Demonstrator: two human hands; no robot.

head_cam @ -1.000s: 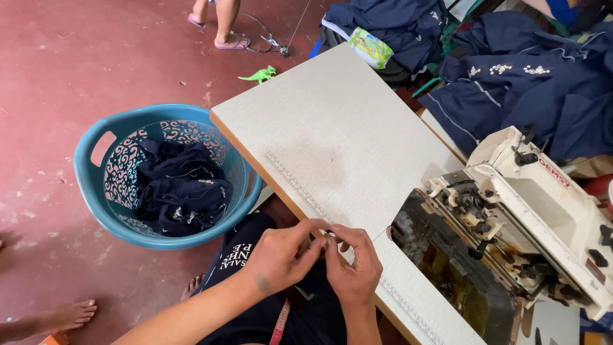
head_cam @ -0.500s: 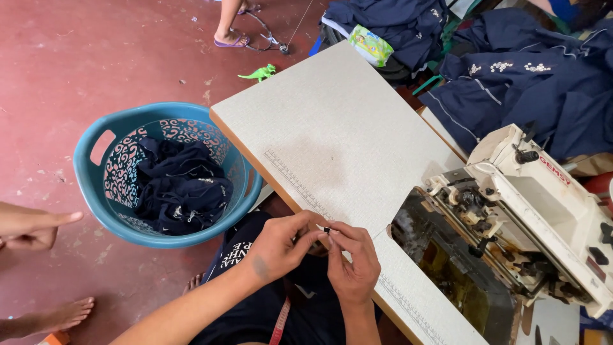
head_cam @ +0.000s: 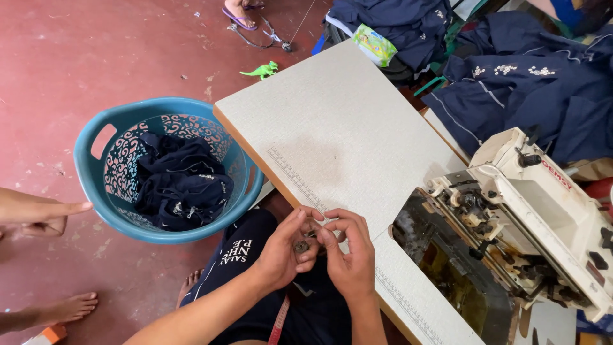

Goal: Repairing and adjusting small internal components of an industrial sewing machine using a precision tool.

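Bobbin, small and dark, sits pinched between my left hand and right hand; a slack fingertip could drop it.

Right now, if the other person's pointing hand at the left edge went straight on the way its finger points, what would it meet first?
Most likely the blue laundry basket: the pointing hand aims right, toward the basket's near wall. Its height above the floor is unclear, so it might pass over the rim.
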